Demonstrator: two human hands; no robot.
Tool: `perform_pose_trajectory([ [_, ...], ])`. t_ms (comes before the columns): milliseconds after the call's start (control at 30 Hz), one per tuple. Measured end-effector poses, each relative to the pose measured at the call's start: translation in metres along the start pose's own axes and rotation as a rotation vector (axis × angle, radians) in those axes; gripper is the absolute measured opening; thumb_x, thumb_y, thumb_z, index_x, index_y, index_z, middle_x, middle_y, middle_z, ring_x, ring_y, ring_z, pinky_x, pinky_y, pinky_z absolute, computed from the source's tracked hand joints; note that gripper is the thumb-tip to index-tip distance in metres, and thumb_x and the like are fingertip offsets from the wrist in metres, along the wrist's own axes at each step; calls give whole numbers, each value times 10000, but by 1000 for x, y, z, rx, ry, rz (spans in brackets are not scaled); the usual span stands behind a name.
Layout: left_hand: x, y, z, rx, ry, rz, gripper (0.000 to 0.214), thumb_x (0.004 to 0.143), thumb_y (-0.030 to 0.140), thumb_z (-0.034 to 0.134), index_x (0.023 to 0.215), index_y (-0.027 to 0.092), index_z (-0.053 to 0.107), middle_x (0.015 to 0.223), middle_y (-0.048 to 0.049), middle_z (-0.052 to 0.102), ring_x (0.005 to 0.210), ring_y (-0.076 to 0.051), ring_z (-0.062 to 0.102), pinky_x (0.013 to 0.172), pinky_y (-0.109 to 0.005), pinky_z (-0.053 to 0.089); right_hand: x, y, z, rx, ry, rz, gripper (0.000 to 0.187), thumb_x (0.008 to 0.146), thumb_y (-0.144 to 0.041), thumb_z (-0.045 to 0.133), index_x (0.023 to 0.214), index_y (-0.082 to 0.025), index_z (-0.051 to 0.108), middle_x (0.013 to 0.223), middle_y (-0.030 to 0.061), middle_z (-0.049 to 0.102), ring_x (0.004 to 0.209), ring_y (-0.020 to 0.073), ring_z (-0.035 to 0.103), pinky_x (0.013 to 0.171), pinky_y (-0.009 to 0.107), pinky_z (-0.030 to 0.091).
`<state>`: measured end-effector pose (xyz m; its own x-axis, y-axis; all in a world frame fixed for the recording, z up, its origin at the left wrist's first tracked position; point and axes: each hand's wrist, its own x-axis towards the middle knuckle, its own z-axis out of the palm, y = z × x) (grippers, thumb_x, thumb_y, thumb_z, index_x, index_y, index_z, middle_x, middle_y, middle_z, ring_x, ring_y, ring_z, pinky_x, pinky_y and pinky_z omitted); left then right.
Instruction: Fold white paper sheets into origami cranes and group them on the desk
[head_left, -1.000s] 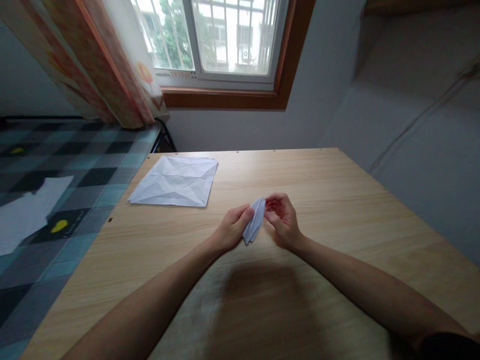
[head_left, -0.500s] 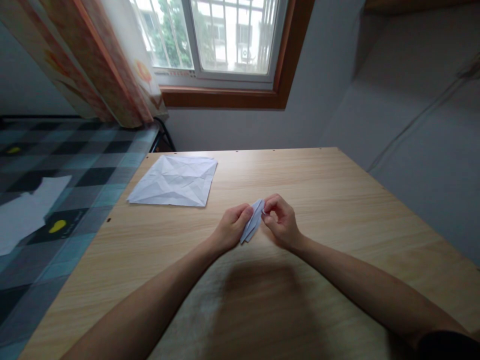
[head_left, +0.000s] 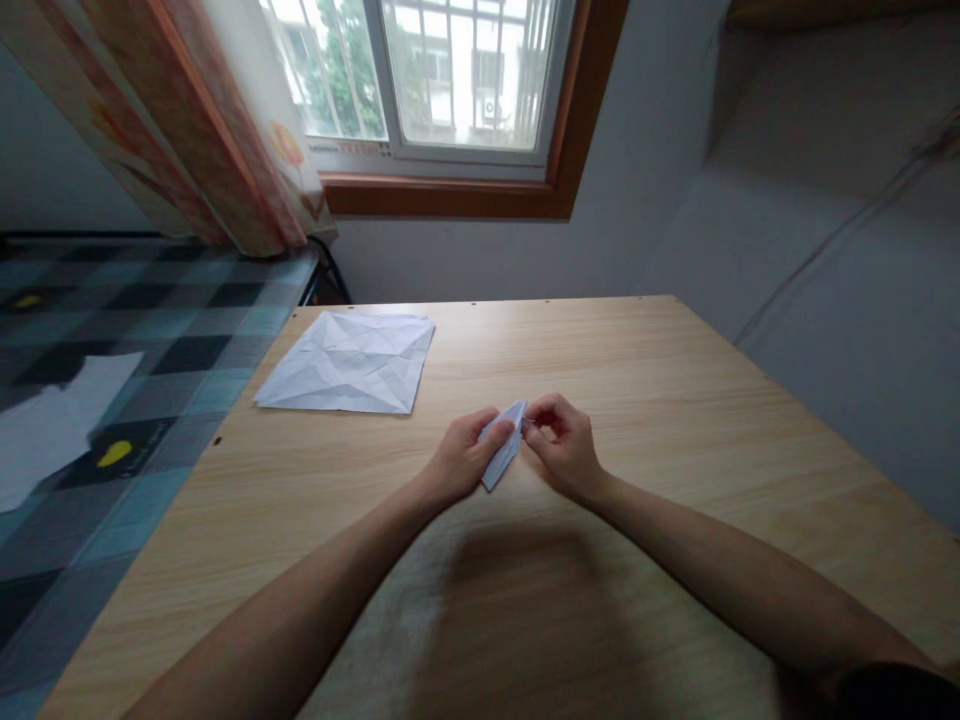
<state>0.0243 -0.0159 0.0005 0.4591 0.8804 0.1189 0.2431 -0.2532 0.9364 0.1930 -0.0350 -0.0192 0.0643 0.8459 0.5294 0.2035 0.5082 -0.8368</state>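
Note:
A small folded piece of white paper (head_left: 502, 458) is held just above the wooden table (head_left: 675, 430), slanting up to the right. My left hand (head_left: 466, 452) grips its left side, thumb pressed flat on top of the folds. At the paper's upper right edge, my right hand (head_left: 562, 444) pinches a thin flap or tip between thumb and forefinger, the other fingers curled in. The fingers under the paper are hidden.
Creased, unfolded white paper (head_left: 352, 362) lies at the table's far left. Beyond the left edge, loose white sheets (head_left: 60, 425) rest on a checked bedspread (head_left: 172, 355). A window (head_left: 465, 75) and a curtain (head_left: 195, 120) are at the back.
My left thumb has slid right across the paper and now covers more of it. The folded paper has turned slightly and its lower end looks narrower. My right hand has barely moved.

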Motion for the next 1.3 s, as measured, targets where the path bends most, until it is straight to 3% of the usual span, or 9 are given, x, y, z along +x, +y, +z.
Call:
perform_pose_trajectory([
  [233,0,0,-1,38,-16,-18,407,846,531,543,689,156,561,602,46,455,587,-110,404,540,-235,305,-1,1,-1,144,-43,56,100,729,-113,598,745,-211,587,676,-41,602,619,119,574,597,240,467],
  [400,0,2,-1,26,43,-7,367,851,488,547,730,149,617,629,35,507,592,-110,421,550,-231,331,0,5,-2,239,-70,104,62,745,-149,622,741,-204,592,771,-8,648,708,143,603,658,266,491],
  [633,0,1,0,15,98,-7,362,844,488,564,719,153,621,622,27,510,589,-113,426,531,-223,333,2,4,-1,175,-60,90,67,793,-203,656,758,-209,599,819,13,667,768,164,627,728,306,512],
  [833,-1,2,-1,8,122,-20,340,835,470,581,717,154,620,610,35,506,578,-112,425,539,-227,340,4,1,0,175,-43,82,125,789,-213,680,747,-212,563,769,-4,620,717,146,589,684,282,492],
  [1033,0,2,-1,31,129,7,318,835,440,584,708,151,630,605,34,517,590,-118,447,556,-235,350,3,2,-1,112,-77,90,65,778,-199,637,736,-206,588,709,-19,585,677,139,548,651,268,452],
  [1300,-1,3,0,19,127,-9,340,834,464,578,714,151,633,609,34,515,584,-116,437,544,-230,341,7,4,0,292,-34,227,28,743,-212,581,771,-209,583,732,-20,599,656,138,559,633,270,460],
])
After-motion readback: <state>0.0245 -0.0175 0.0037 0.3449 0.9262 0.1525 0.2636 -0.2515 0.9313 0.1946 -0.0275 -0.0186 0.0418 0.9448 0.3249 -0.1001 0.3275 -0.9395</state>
